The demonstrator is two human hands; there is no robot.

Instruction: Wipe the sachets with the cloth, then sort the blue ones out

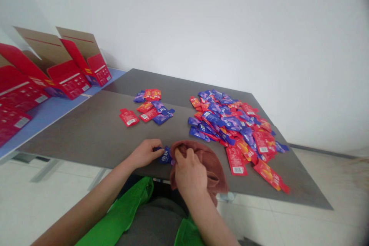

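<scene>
Your L hand (148, 153) is pinched nearly closed on one end of a blue pouch (165, 156), which lies at the near edge of the worktop (86, 134), its other end by the brown cloth (211, 165). Your R hand (190, 171) has its fingers curled into that cloth, gripping a fold; can't tell if the fingertips also press the pouch, b/c the cloth hides them.

Risks: if your L pinch slackens while the cloth drags, the pouch could slide off the edge. The cloth hangs over too, so its weight may pull it down. A wide R sweep could snag the mixed pile (227, 117) & knock its outlying pouches toward the near edge.

Surface: dark grey, flat, w/ a small group of pouches (151, 107) ahead, slightly L. Far L, open red cartons (67, 80) stand on a blue table (66, 107). Room: plain white wall (184, 27) behind, pale tiled floor (314, 169) below.
</scene>
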